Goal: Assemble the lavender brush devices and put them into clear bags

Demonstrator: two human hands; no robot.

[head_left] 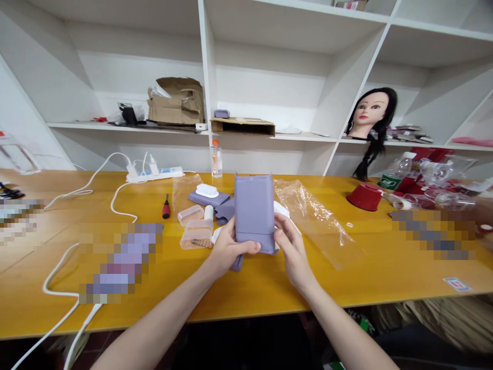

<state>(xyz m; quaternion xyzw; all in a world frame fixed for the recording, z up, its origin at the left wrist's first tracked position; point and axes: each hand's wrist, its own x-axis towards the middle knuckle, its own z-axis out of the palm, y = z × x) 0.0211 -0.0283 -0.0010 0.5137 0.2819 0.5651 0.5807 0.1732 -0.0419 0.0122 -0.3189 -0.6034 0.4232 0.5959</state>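
Observation:
A purple plastic housing [254, 205], boxy and upright, is held over the front middle of the table. My left hand [230, 249] grips its lower left, the thumb lying across the front face. At the lower right edge, the fingers of my right hand [290, 244] are curled against the housing. Behind it lie a purple part with a white oval piece [207, 191], a dark purple part [225, 211] and a small white cylinder [208, 213]. Left of the housing are translucent pinkish boxes [196, 231] and a metal spring [201, 243]. Part of a white object is hidden behind my right hand.
A red-handled screwdriver [166, 208] and a white power strip [162, 174] lie to the left. Clear plastic film [316, 221] spreads to the right. A bottle with an orange cap [216, 160] stands at the back; a red tub [364, 197] sits at right. White cables cross the left side.

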